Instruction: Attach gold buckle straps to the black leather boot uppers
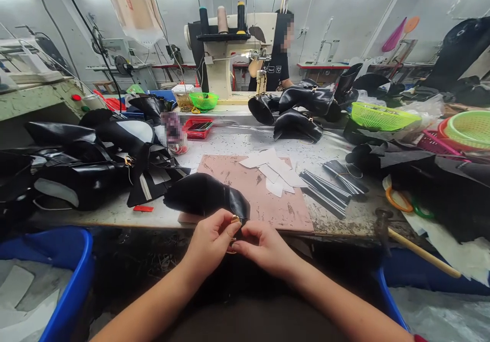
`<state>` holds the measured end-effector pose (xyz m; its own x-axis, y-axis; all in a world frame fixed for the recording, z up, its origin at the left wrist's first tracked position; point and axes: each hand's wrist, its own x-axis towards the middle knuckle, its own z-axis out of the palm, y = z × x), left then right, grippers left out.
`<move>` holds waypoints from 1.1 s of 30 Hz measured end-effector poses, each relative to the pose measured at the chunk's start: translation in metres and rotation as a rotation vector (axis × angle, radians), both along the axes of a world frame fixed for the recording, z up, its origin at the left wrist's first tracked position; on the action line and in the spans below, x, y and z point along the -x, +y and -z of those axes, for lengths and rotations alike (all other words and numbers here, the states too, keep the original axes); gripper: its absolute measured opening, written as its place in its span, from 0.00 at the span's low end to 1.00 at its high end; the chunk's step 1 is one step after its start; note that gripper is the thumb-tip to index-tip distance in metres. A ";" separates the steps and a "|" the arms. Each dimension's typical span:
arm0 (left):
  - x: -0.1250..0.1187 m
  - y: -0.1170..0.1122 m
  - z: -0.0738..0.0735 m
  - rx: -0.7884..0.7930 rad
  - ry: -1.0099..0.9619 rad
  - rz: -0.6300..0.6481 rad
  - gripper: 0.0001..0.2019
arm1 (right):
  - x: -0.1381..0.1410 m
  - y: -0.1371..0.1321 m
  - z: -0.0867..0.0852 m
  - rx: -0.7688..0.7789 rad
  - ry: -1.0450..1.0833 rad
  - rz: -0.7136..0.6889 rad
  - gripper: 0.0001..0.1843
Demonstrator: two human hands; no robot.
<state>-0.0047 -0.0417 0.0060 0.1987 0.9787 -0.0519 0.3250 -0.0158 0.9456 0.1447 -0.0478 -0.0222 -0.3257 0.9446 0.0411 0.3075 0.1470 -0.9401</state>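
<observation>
A black leather boot upper [202, 194] lies on the pink board in front of me, its narrower end toward my body. At that end, my left hand [212, 237] pinches a gold buckle [235, 219] between thumb and fingers. My right hand [264, 245] is closed close beside it, thumb and fingertips pressed on the black strap at the buckle. A second bit of gold metal shows below, between the two hands. The fingers partly hide the strap and the buckle's shape.
White paper-like pieces [273, 171] and black-and-white strips [325, 194] lie right of the upper. A hammer [421, 250] rests at the right edge near scissors [398, 199]. Black boot uppers [88, 178] pile up left. Blue bins [82, 265] flank me. Behind stands a sewing machine [214, 71]; a person [281, 61] sits beyond.
</observation>
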 end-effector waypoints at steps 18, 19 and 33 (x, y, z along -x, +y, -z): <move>0.063 0.007 -0.021 -0.061 0.193 -0.117 0.18 | -0.035 0.001 0.014 0.082 0.291 0.165 0.12; 0.075 0.004 -0.021 -0.128 0.273 -0.201 0.19 | -0.040 0.004 0.017 0.049 0.287 0.213 0.12; 0.076 -0.031 0.030 -0.523 0.528 0.231 0.20 | 0.021 0.076 0.031 0.065 0.368 0.081 0.21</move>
